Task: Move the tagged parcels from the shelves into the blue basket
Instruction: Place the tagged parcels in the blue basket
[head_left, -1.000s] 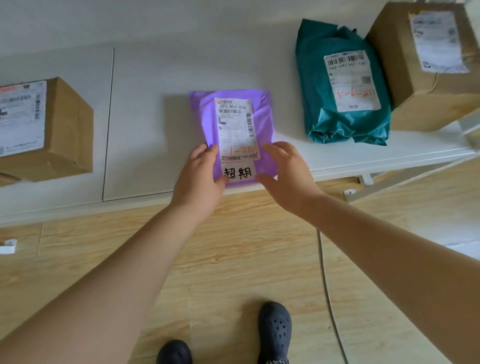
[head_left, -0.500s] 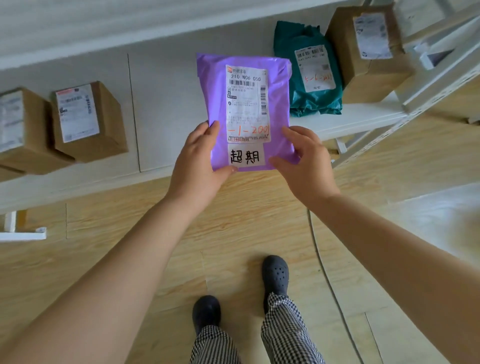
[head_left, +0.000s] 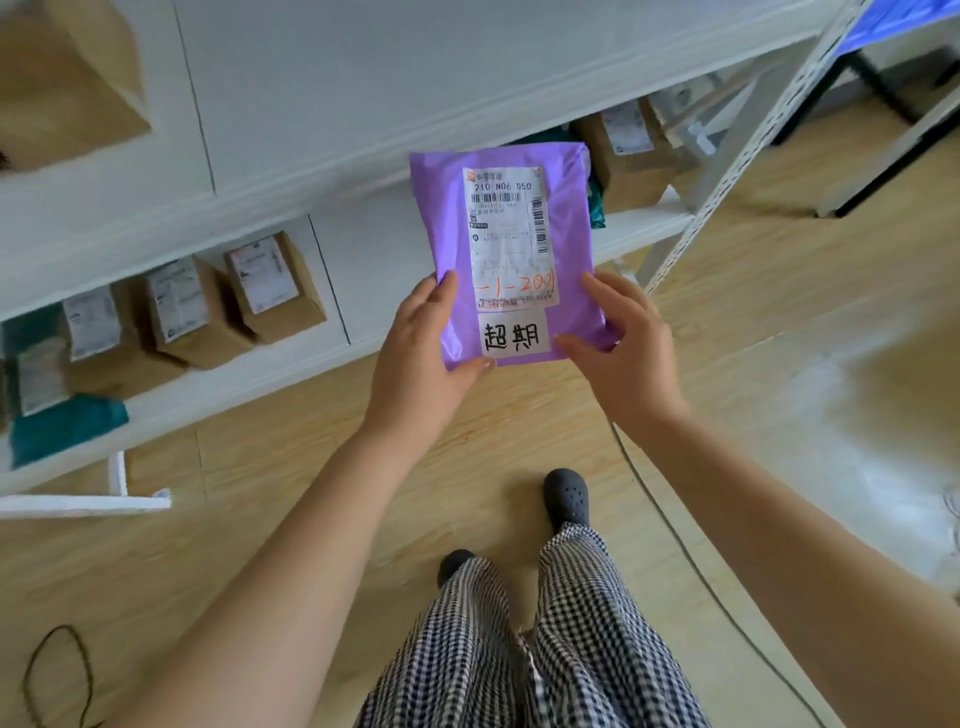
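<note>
Boxes (head_left: 270, 286) sit on the lower shelf (head_left: 218, 387) at left. Your left hand (head_left: 421, 353) and right hand (head_left: 623, 348) grip the purple parcel's (head_left: 452, 223) bottom corners, holding it up clear of the shelf, label facing you.

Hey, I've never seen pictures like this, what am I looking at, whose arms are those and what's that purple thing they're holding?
This is no machine. A person wears a camera on the head, looking down, so you see their own arms, checked trousers and dark shoes above a wooden floor.

Both hands hold a purple parcel by its lower corners: the left hand on one side, the right hand on the other. It carries a shipping label and a small white tag with handwritten characters.

Behind it stand white shelves with cardboard boxes and teal bags. No basket can be made out for certain.
</note>
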